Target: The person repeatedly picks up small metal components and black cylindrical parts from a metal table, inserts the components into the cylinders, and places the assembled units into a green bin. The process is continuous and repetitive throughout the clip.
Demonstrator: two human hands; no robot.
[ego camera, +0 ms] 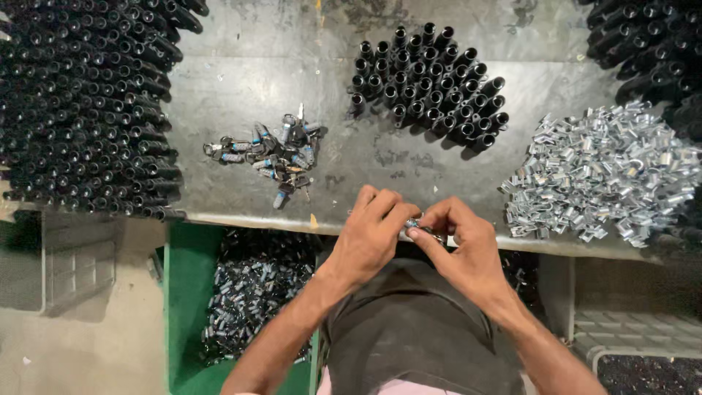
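My left hand (373,234) and my right hand (461,245) meet over the front edge of the metal table (292,95). Between their fingertips they pinch one small metal part (414,225), silver with a bluish end; most of it is hidden by the fingers. A loose heap of similar small assembled parts (274,157) lies on the table ahead and to the left of my hands. A pile of shiny silver metal clips (610,175) lies to the right.
A cluster of upright black tubes (431,80) stands at the back centre. Dense stacks of black tubes fill the left side (80,102) and the top right corner (651,44). Below the table, a green bin (186,292) holds many small parts.
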